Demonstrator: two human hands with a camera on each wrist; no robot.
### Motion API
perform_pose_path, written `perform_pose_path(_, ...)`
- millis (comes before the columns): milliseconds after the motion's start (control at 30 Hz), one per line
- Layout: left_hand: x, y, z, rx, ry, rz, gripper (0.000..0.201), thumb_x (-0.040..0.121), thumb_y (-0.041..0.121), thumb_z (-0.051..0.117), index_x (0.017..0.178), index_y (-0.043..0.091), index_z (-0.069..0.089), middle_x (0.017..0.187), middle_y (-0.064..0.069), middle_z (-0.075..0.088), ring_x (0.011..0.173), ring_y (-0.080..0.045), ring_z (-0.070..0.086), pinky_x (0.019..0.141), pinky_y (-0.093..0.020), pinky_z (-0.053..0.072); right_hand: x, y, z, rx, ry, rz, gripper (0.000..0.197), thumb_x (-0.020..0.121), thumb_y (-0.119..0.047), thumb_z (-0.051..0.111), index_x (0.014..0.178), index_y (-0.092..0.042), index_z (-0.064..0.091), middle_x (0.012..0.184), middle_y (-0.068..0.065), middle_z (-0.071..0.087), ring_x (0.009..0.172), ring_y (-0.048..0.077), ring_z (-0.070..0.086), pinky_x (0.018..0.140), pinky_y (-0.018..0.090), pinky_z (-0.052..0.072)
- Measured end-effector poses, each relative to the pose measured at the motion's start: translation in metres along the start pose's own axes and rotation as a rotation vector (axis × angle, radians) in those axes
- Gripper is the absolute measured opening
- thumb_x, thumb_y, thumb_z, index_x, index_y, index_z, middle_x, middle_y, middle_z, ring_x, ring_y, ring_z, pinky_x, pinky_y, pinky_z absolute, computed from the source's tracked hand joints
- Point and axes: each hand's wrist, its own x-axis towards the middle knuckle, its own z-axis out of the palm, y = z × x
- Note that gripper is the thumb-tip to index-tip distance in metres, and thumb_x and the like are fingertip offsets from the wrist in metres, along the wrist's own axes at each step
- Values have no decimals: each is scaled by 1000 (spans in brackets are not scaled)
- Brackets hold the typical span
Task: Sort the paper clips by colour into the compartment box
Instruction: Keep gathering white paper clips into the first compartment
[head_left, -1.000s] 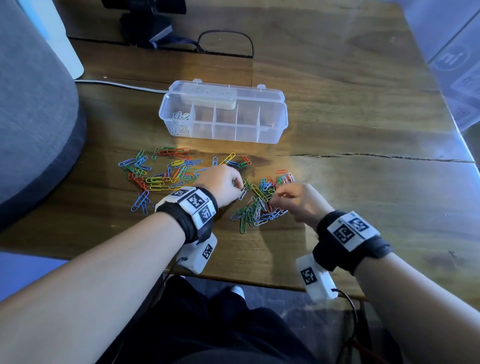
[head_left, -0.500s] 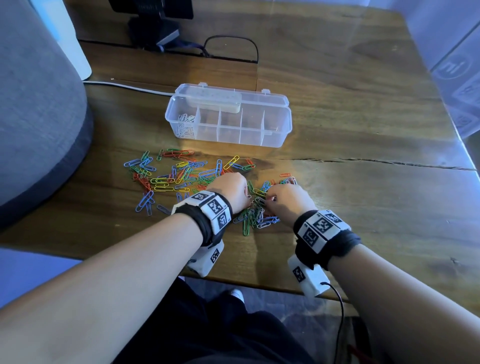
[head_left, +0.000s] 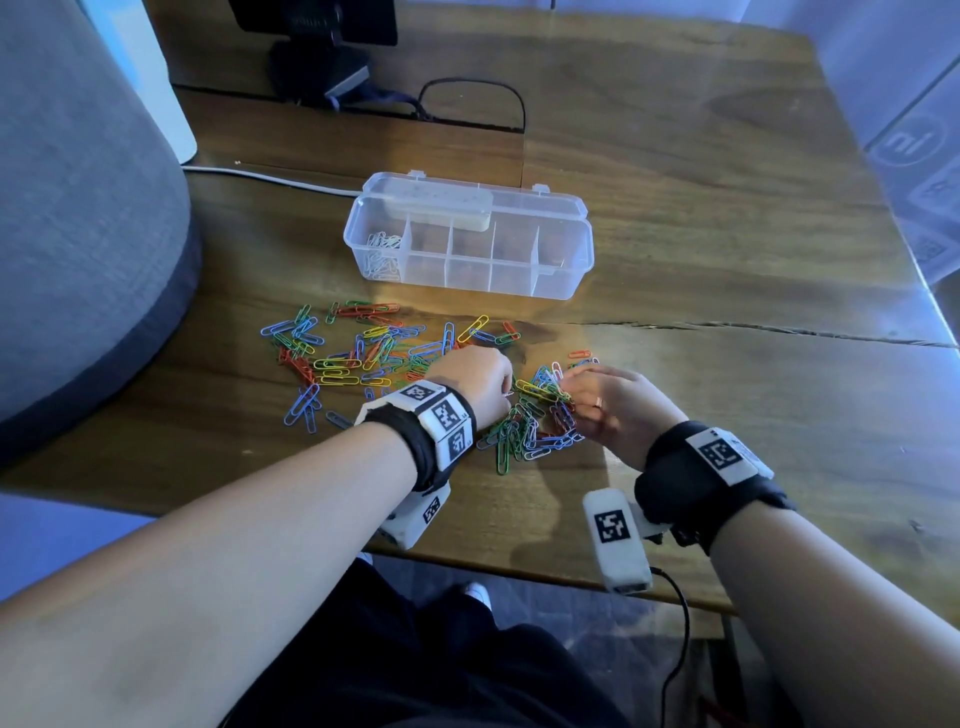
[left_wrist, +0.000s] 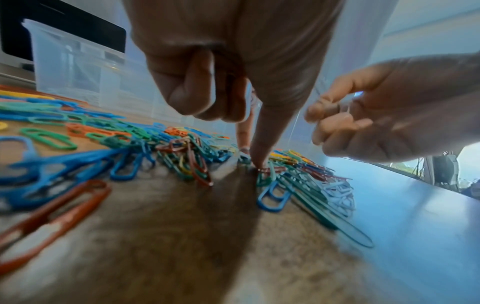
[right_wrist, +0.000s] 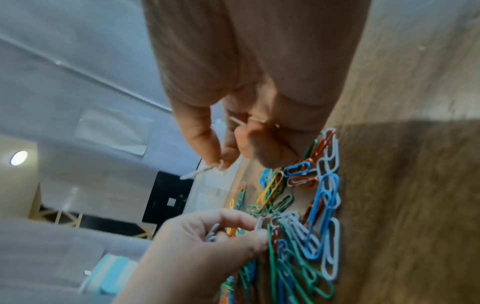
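Observation:
Coloured paper clips (head_left: 353, 353) lie spread on the wooden table (head_left: 727, 415), with a denser pile (head_left: 535, 426) between my hands. The clear compartment box (head_left: 550, 280) stands open behind them; white clips (head_left: 382, 254) fill its leftmost compartment. My left hand (head_left: 506, 389) sits at the pile's left edge, one finger (left_wrist: 259, 144) touching the clips on the table, while it holds white clips (right_wrist: 213, 232) in its curled fingers. My right hand (right_wrist: 221, 162) hovers just above the pile's right side and pinches a white clip (right_wrist: 200, 170) between thumb and forefinger.
A large grey rounded object (head_left: 78, 234) fills the left side. A monitor base (head_left: 317, 67) with cables and a white cable (head_left: 270, 179) lie behind the box. The table's front edge (head_left: 519, 566) is close to my wrists. Bare wood stretches to the right.
My right hand dipped into the pile and has now risen a little with a white clip pinched. My left hand has stayed at the pile's left edge.

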Motion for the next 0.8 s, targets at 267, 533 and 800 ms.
perform_pose_path(267,7,3,-9,-293,-27,5,13,87,13,54,78,13,63,76,0,57,70,-18,53,62,-26,39,-7,-10,9,363,-84,-58,12,84,1,53,74,-5,53,71,9,62,66,18,69,67,26,57)
perform_pose_path(533,-18,-29,-29,-1931,-130,-266,26,91,12,37,71,10,52,58,-4,61,52,-15,63,53,-22,56,0,-27,41,294,-190,-97,6,70,-6,47,65,-10,46,67,7,48,61,19,50,57,22,49)
perform_pose_path(800,-26,-74,-55,-2100,-61,-296,38,97,27,37,87,0,63,72,-12,70,65,-21,71,65,-30,58,22,-46,93,463,-152,-50,27,94,-9,39,70,-4,50,64,12,62,55,19,64,57,24,56)
